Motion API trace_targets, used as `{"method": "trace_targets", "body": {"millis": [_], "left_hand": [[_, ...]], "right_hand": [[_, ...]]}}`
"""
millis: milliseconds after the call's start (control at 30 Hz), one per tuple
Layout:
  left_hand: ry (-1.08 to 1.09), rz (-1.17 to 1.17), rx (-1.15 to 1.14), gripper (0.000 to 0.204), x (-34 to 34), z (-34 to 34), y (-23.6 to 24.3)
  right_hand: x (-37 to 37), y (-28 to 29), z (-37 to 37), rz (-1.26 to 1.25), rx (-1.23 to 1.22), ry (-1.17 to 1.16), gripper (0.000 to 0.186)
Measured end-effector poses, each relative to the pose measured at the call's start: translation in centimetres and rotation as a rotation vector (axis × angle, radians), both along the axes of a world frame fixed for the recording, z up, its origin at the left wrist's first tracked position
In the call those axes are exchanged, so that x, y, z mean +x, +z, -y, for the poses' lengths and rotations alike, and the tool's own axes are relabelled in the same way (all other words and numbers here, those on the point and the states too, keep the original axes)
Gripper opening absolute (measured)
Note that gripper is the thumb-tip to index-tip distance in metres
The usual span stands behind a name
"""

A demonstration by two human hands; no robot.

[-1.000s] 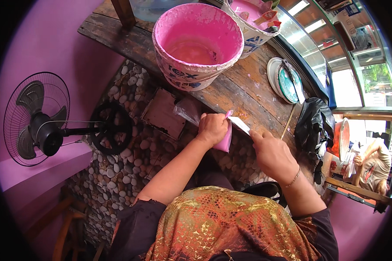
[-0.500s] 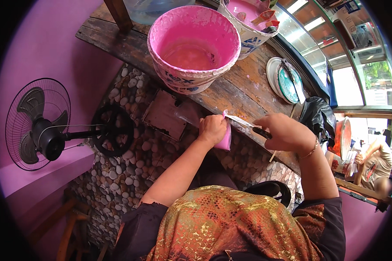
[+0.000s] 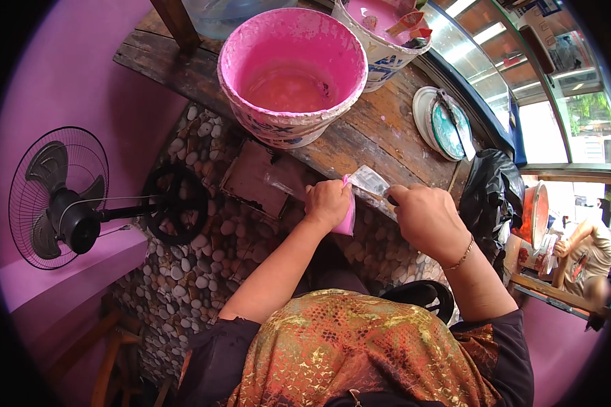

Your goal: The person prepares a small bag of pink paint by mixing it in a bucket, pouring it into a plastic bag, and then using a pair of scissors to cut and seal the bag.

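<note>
Pink-filled plastic bag [image 3: 348, 216] held just below the counter [image 3: 380, 129] edge, between 2 hands.

A black fan [image 3: 54, 197] stands far left against the pink wall. The left hand [image 3: 327, 203] has its fingers closed around the bag's neck; the clear top [image 3: 368, 180] of the bag sticks up beside it. The right hand [image 3: 424, 220] has its fingers closed on something at the bag's top, too hidden to tell. A pink-coated bucket [image 3: 292, 71] sits on the counter above.

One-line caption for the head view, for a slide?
Left hand grips a pink-filled plastic bag, right hand at its neck, beside a pink bucket.
</note>
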State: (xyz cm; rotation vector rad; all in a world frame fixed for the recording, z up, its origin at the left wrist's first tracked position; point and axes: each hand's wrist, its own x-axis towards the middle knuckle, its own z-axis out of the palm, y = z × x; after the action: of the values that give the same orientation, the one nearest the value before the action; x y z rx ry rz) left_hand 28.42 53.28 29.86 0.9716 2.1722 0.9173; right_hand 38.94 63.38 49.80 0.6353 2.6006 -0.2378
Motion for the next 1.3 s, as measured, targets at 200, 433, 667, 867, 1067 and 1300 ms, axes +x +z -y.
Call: {"method": "trace_targets", "body": {"millis": [200, 433, 667, 867, 1067, 1300], "left_hand": [[0.019, -0.047, 0.000, 0.037, 0.2, 0.6, -0.7], [-0.029, 0.099, -0.069, 0.034, -0.8, 0.4, 0.2], [-0.033, 0.044, -0.182, 0.032, -0.6, 0.1, 0.1], [-0.026, 0.033, -0.159, 0.033, -0.3, 0.0, 0.6], [-0.051, 0.013, -0.160, 0.031, -0.4, 0.2, 0.4], [-0.043, -0.038, -0.061, 0.031, -0.5, 1.7, 0.2]], "right_hand": [[2.5, -0.4, 0.1, -0.279, 0.185, -0.107, 0.025], [2.4, 1.3, 0.8, -0.111, 0.144, -0.026, 0.021], [0.4, 0.9, 3.4, -0.057, 0.188, 0.028, 0.014], [-0.3, 0.0, 3.3, -0.084, 0.198, 0.038, 0.012], [-2.4, 0.3, 3.9, -0.053, 0.175, 0.063, 0.016], [-3.9, 0.5, 5.2, 0.024, 0.221, 0.065, 0.014]]}}
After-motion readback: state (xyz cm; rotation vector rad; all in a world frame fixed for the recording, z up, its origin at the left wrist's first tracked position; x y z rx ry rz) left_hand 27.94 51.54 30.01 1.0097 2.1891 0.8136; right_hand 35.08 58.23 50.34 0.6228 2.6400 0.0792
